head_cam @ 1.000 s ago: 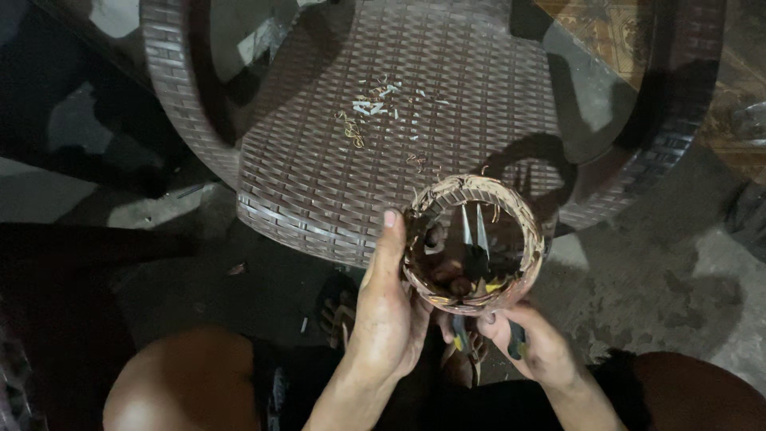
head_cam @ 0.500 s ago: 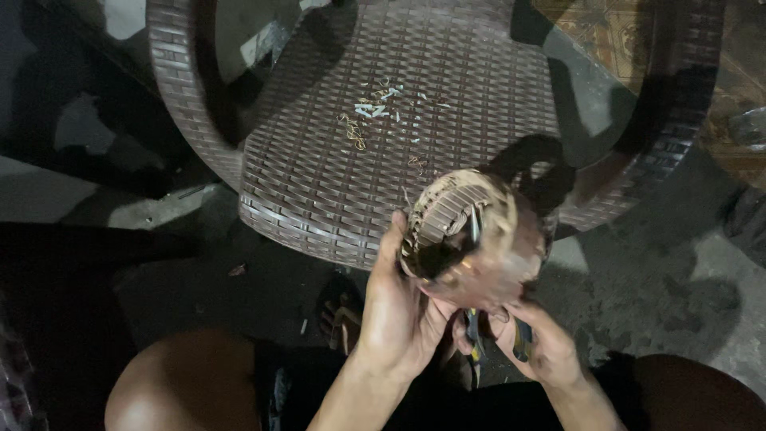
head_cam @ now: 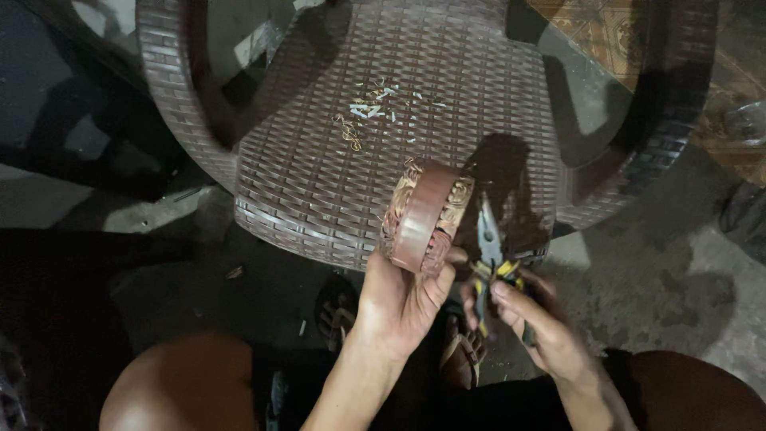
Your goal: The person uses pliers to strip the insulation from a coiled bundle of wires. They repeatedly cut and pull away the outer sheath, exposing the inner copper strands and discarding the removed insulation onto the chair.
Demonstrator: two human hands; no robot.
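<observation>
The ring [head_cam: 423, 217] is a round reddish-brown band with copper-coloured windings showing along both edges; it stands on edge, tilted, above the chair seat's front edge. The pliers [head_cam: 488, 254], grey-jawed with yellow-and-black handles, point upward just beside it.

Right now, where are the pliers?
In the head view, the pliers are right of centre, held in the right hand, just right of the round wire coil, near the chair's front edge.

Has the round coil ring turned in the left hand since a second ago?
Yes. The ring faced the camera with its opening before; now it is turned edge-on, its outer band showing, over the chair's front edge.
</observation>
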